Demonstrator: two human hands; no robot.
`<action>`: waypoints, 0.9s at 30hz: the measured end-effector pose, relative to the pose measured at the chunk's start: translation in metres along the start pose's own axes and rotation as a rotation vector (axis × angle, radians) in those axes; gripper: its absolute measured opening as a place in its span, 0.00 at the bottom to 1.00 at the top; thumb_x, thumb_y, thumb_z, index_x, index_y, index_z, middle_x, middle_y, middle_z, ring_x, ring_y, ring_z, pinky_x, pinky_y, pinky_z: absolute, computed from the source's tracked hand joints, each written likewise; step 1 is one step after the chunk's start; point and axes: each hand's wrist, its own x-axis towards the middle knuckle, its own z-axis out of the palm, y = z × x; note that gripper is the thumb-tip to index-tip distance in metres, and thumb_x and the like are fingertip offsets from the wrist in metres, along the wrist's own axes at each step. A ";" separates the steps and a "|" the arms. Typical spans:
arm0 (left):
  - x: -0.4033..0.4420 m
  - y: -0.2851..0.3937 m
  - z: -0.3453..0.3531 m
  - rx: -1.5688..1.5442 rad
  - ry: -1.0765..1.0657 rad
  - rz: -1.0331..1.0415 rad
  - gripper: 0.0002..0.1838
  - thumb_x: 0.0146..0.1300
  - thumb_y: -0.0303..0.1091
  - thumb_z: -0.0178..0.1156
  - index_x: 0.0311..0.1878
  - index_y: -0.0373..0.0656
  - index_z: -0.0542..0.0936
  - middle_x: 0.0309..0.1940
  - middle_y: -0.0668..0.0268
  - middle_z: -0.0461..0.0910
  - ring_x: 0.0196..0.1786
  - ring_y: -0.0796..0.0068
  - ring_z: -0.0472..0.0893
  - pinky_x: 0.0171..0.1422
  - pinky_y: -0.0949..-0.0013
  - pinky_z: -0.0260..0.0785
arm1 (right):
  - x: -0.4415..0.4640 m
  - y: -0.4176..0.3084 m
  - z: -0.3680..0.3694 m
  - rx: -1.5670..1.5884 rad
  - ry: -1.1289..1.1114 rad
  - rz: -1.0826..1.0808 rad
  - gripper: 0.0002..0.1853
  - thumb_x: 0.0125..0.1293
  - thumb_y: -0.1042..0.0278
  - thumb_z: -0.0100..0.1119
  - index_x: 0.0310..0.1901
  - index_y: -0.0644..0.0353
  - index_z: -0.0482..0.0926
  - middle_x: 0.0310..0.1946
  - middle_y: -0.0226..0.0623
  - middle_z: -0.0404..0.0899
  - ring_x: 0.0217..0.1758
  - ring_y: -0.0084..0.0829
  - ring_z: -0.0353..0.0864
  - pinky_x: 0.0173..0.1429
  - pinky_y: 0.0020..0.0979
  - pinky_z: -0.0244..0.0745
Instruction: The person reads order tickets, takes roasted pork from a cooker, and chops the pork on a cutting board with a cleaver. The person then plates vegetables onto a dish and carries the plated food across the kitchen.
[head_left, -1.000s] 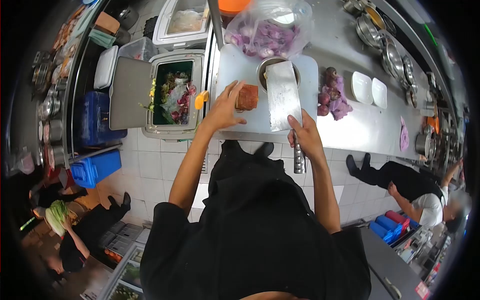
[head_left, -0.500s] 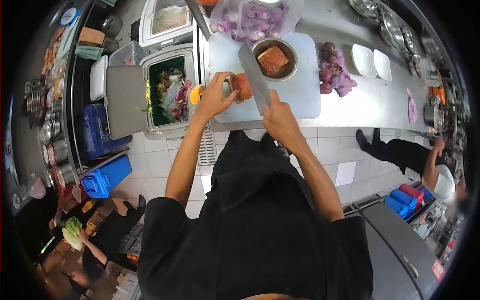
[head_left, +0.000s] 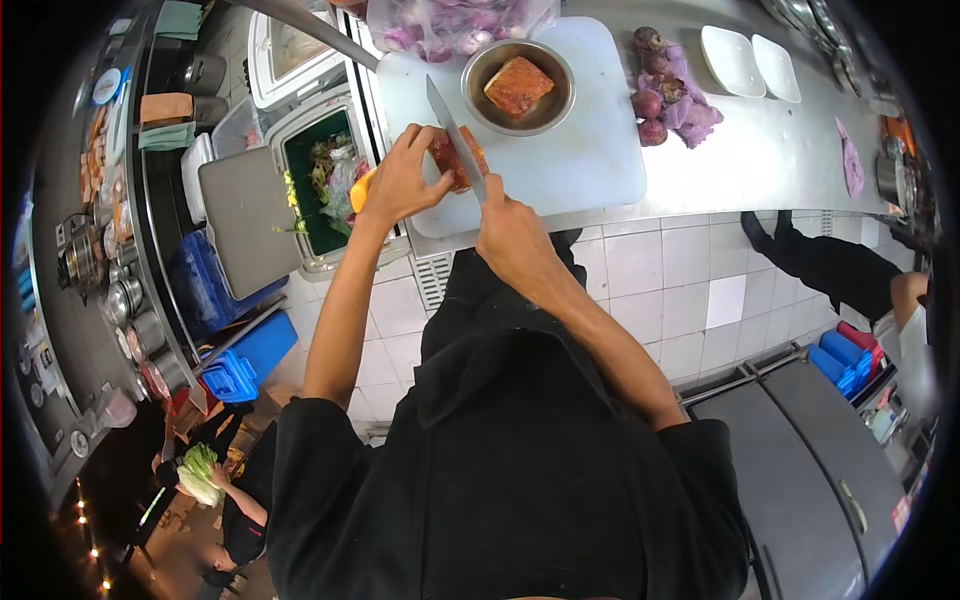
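Note:
A browned block of what looks like meat point(head_left: 446, 160) lies near the left edge of the white cutting board point(head_left: 590, 130). My left hand point(head_left: 405, 178) grips its left side, with fingertips at the top and thumb at the bottom. Closed round the handle of a cleaver point(head_left: 452, 132), my right hand point(head_left: 512, 235) holds the blade upright on edge over the block. Whether the edge touches the block is hard to tell. Just right of the blade, a second browned block point(head_left: 519, 87) sits in a round metal bowl point(head_left: 563, 100) on the board.
Behind the board is a bag of purple onions point(head_left: 460, 25). Red onions point(head_left: 648, 103) and white dishes point(head_left: 733, 62) stand to the right. An open waste bin point(head_left: 310, 262) is at the left. One person point(head_left: 830, 260) is at right, another with leafy greens point(head_left: 203, 474) at lower left.
The cleaver, earlier flat over the bowl, has turned on edge and moved left over the block. The bowl's block came into sight. My left hand has closed in on the other block.

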 end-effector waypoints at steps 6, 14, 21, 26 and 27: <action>-0.001 -0.008 0.002 -0.001 0.003 -0.019 0.23 0.50 0.36 0.67 0.49 0.40 0.73 0.41 0.58 0.73 0.45 0.58 0.77 0.51 0.60 0.71 | 0.000 -0.008 -0.011 -0.050 -0.070 -0.027 0.19 0.56 0.84 0.49 0.49 0.76 0.59 0.28 0.66 0.76 0.29 0.63 0.77 0.34 0.55 0.73; -0.002 -0.018 0.012 -0.119 0.068 0.027 0.23 0.49 0.35 0.68 0.48 0.40 0.74 0.40 0.59 0.74 0.45 0.61 0.78 0.51 0.63 0.72 | -0.003 -0.046 -0.044 -0.185 -0.221 -0.013 0.21 0.50 0.84 0.55 0.45 0.82 0.61 0.20 0.62 0.75 0.25 0.60 0.79 0.31 0.49 0.77; -0.003 -0.027 0.014 -0.178 0.087 0.032 0.23 0.47 0.38 0.68 0.47 0.40 0.74 0.39 0.59 0.76 0.43 0.58 0.79 0.49 0.61 0.72 | 0.033 -0.052 -0.036 -0.260 -0.238 0.014 0.20 0.51 0.82 0.55 0.44 0.82 0.61 0.20 0.65 0.75 0.28 0.63 0.78 0.34 0.53 0.75; -0.004 -0.030 0.013 -0.219 0.059 0.034 0.24 0.47 0.41 0.68 0.46 0.42 0.74 0.39 0.59 0.75 0.45 0.56 0.78 0.50 0.59 0.71 | 0.067 -0.040 -0.015 -0.270 -0.226 0.020 0.18 0.54 0.79 0.53 0.43 0.81 0.61 0.24 0.69 0.75 0.33 0.66 0.78 0.39 0.55 0.74; -0.004 -0.030 0.013 -0.231 0.055 0.024 0.24 0.47 0.42 0.68 0.46 0.42 0.74 0.39 0.59 0.75 0.45 0.55 0.78 0.50 0.59 0.71 | 0.074 -0.038 -0.010 -0.272 -0.211 -0.014 0.18 0.55 0.79 0.52 0.44 0.81 0.60 0.25 0.69 0.75 0.34 0.66 0.78 0.40 0.55 0.74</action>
